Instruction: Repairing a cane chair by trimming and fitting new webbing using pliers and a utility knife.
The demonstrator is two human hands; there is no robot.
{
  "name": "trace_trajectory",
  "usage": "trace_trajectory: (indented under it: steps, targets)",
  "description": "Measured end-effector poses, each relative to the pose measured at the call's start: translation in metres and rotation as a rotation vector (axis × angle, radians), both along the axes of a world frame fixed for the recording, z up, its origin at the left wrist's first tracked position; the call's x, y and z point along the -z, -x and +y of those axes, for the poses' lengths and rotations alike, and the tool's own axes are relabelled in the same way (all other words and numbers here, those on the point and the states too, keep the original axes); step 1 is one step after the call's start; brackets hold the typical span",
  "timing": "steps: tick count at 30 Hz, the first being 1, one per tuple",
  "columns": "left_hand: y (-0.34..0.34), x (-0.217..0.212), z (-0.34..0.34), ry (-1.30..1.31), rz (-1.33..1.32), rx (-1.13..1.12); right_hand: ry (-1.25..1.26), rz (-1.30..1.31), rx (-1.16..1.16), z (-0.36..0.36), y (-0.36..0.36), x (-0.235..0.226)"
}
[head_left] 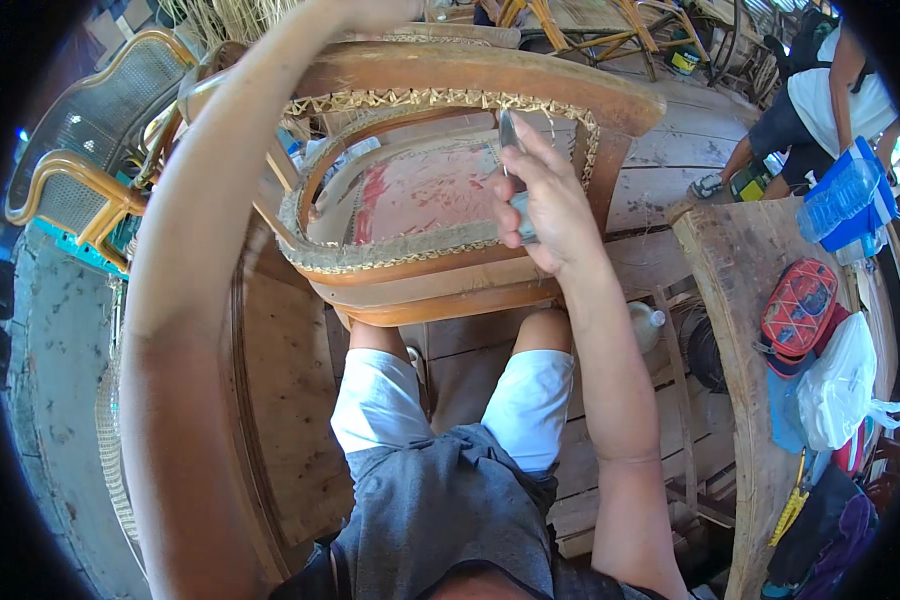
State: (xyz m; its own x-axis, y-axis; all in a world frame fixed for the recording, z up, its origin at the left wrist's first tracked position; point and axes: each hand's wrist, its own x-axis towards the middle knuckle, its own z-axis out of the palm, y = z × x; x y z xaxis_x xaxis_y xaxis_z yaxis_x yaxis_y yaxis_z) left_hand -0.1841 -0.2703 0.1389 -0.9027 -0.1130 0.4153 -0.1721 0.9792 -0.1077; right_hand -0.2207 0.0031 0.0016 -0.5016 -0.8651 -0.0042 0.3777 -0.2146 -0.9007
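The right hand (548, 205) is closed around a small knife (511, 150); the fingers (507, 218) wrap the handle, and the thin grey blade points up at the top rail of a wooden chair frame (470, 80). The chair frame rests tipped on the person's knees, in the middle of the view; its open seat hole shows a red-stained board (420, 190) behind it; a strip of woven cane (410, 100) runs along the inside of the rim, and the blade tip sits just beside that strip. The left arm (195, 300) reaches up and over the top of the frame; the left hand is cut off by the edge of the view, so I cannot tell how it grips. To the left stands a cane chair (80, 150) with a woven back. To the right is a worn wooden bench (730, 290); on it lie a red bag (800, 305), a white plastic bag (840, 385) and a blue plastic bottle (840, 195). Another person (820, 100) crouches at the far right.
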Motion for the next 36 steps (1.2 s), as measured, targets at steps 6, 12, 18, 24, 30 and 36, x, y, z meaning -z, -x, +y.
trace_trajectory:
  steps: [6,12,18,24,30,36]
  targets:
    - [0.005,0.007,0.006,-0.093,-0.363,-0.152,-0.073,0.083,-0.078,0.005,0.011,-0.008]
    - [0.002,0.01,0.005,-0.087,-0.357,-0.095,-0.146,0.144,-0.086,0.009,0.021,-0.015]
    - [0.01,0.012,0.004,-0.052,-0.412,-0.106,-0.202,0.457,-0.059,0.001,0.014,-0.002]
    - [0.009,0.009,0.013,-0.068,-0.324,-0.131,-0.093,0.208,-0.034,-0.007,0.004,-0.009]
    - [-0.009,0.016,-0.004,-0.08,-0.12,0.463,0.173,0.07,0.237,-0.041,-0.028,0.019]
    - [0.013,0.019,0.005,0.067,-0.408,-0.068,0.147,0.125,0.314,-0.061,-0.013,0.028]
